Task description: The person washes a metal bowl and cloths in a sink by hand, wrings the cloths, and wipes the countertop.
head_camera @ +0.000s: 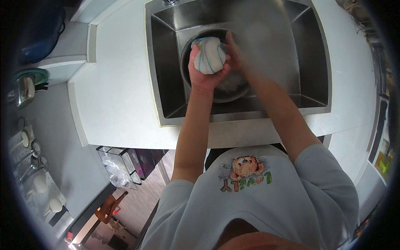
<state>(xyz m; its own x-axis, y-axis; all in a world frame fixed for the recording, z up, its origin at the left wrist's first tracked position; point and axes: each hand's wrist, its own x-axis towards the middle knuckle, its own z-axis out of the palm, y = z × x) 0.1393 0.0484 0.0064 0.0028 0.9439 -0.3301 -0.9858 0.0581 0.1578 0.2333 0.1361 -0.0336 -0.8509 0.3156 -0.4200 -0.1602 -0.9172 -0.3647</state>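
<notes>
A bunched white cloth with blue stripes rests in my left hand, whose fingers and thumb curl around it. My right hand is at the right side of the cloth, its thumb raised; whether it grips the cloth cannot be told. Both hands are over a round dark metal basin in the stainless steel sink. Something pale, hard to make out, lies low in the basin. A grey blur covers part of the view to the right of my hands.
The white countertop surrounds the sink, with a faucet base at its back edge. Ladles and spoons hang at the far left, below a metal pot. A wire rack with plastic bags is beneath the counter's front edge.
</notes>
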